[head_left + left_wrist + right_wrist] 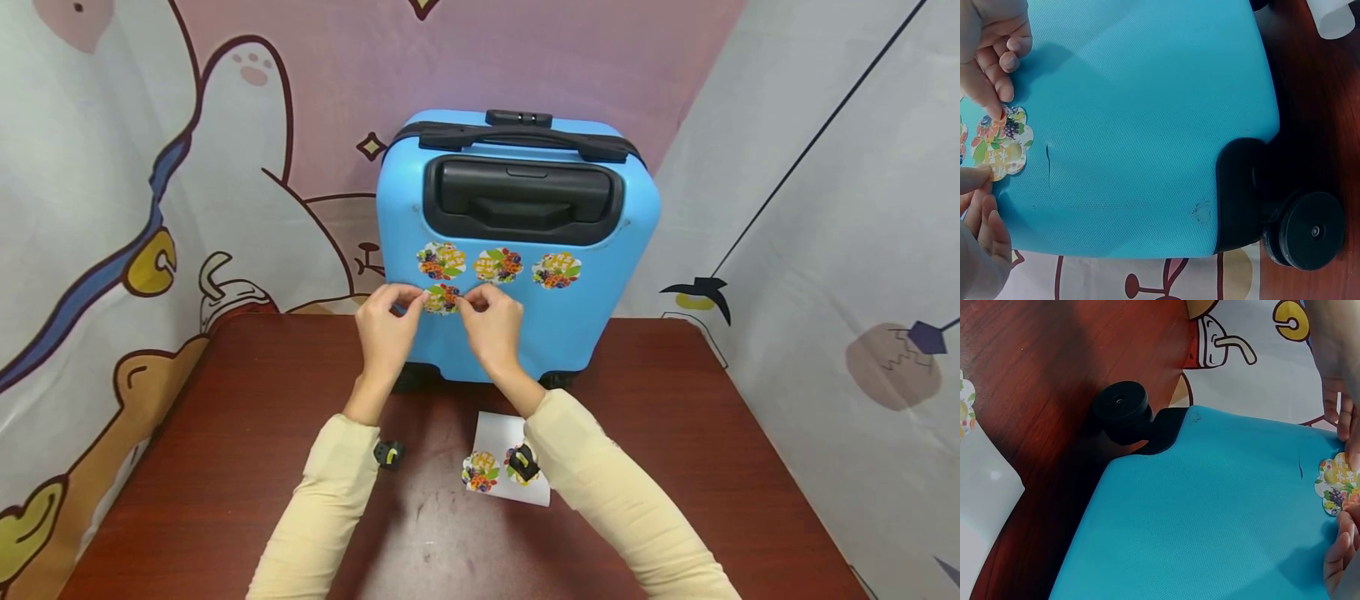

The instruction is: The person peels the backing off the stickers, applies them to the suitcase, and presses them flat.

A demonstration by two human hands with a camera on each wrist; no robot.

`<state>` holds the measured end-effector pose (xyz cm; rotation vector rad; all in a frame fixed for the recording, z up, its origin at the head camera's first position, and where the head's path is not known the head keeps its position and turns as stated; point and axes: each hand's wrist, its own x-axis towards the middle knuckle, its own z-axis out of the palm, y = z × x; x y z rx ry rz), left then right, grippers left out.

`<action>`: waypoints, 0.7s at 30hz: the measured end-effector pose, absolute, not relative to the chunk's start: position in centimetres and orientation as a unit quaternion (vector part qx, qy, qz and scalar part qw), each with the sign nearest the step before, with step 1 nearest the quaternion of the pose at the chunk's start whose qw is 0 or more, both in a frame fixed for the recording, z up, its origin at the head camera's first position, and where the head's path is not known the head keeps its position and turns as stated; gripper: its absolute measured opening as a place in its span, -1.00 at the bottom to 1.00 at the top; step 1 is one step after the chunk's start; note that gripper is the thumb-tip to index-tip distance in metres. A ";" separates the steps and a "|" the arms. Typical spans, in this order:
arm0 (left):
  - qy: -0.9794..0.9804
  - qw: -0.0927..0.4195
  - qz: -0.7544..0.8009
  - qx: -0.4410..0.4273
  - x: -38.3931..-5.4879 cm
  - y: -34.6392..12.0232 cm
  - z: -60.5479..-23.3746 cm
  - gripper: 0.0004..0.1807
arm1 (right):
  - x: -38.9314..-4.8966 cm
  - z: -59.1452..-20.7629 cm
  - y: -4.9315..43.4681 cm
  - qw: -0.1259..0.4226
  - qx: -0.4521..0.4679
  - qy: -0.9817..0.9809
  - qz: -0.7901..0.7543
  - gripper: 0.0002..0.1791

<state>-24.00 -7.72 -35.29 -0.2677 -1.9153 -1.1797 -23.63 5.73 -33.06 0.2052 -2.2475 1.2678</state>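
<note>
A blue suitcase stands upright on the table. On its front, a round fruit sticker with scalloped edges lies below a row of three similar stickers. My left hand pinches this lower sticker's left edge between thumb and index finger. At the opposite edge, my right hand pinches it the same way. The left wrist view shows the sticker close against the suitcase shell, with the left hand below it and the right hand above. In the right wrist view, fingers partly cover the sticker.
A white sticker sheet with two fruit stickers lies on the brown table, partly under the right forearm. A black suitcase wheel stands at the lower corner. Behind the suitcase hangs a cartoon-printed cloth.
</note>
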 end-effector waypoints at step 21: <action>-0.791 0.220 -0.540 -0.185 -23.5 -10.7 -35.2 -0.82 | -23.5 -33.3 7.6 0.125 0.142 -0.817 0.545 -0.89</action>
